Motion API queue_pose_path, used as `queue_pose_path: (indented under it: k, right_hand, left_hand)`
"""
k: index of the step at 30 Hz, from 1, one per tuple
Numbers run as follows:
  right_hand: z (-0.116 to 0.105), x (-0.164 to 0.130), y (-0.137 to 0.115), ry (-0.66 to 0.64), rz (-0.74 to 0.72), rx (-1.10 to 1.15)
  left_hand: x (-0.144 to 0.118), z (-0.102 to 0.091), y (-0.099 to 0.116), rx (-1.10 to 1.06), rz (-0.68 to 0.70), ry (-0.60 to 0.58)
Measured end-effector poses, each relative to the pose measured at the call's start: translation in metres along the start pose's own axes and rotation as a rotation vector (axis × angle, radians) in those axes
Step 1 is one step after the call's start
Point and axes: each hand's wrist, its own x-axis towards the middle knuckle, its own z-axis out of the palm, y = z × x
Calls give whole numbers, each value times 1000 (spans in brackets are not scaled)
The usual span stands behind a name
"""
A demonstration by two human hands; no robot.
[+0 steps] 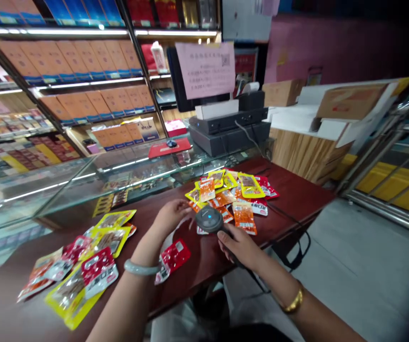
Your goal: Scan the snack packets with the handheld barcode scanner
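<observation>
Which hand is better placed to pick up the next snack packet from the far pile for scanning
Left. The left hand is free and already touching the edge of the far pile of packets, while the right hand is wrapped around the barcode scanner.

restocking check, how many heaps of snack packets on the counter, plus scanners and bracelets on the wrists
Heaps of snack packets: 2, near heap and far heap
Scanners: 1, scanner in right hand
Bracelets: 2, pale bangle, gold bracelet
Total: 5
</observation>
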Motion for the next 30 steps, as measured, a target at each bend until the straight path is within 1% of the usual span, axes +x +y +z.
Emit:
queue_pose_path:
  k: [2, 4, 5, 6, 8, 11, 14, 16, 19, 21, 23, 26, 30]
  right_hand:
    - [4, -3, 2, -60, 25, -8]
    - [9, -6, 5, -122, 34, -20]
    - [12, -8, 7, -150, 34, -30]
    - [15, -9, 8, -175, 30, -41]
    - [21, -11, 10, -221, 19, -66]
    - [29, -14, 9, -264, 3, -116]
    - [32, -16, 6, -261, -14, -168]
    - [32, -18, 6, -240, -22, -169]
    - [30, -20, 4, -215, -38, -130]
    - [30, -21, 2, -206, -59, -94]
    - [31, -21, 0, -200, -77, -60]
    - [33, -19, -3, -207, -90, -43]
    - [33, -17, -2, -207, -80, -60]
  left_hand:
    - [-34, -24, -26, 347, -9, -71]
    - [-69, -43, -45, 578, -85, -134]
    - [-84, -48, -51, 653, -126, -157]
    - [-98, -50, -54, 706, -158, -171]
    - [-119, -47, -55, 771, -191, -152]
    - [-132, -32, -45, 801, -207, -96]
    - [-133, -21, -37, 759, -194, -106]
    - [-133, -19, -38, 645, -219, -100]
    - [-133, -18, -45, 359, -281, -25]
    - [-133, -17, -50, 204, -279, 45]
    - [-131, -13, -53, 104, -261, 95]
    - [-130, -7, -53, 12, -227, 126]
    - [-127, -5, -53, -27, -209, 142]
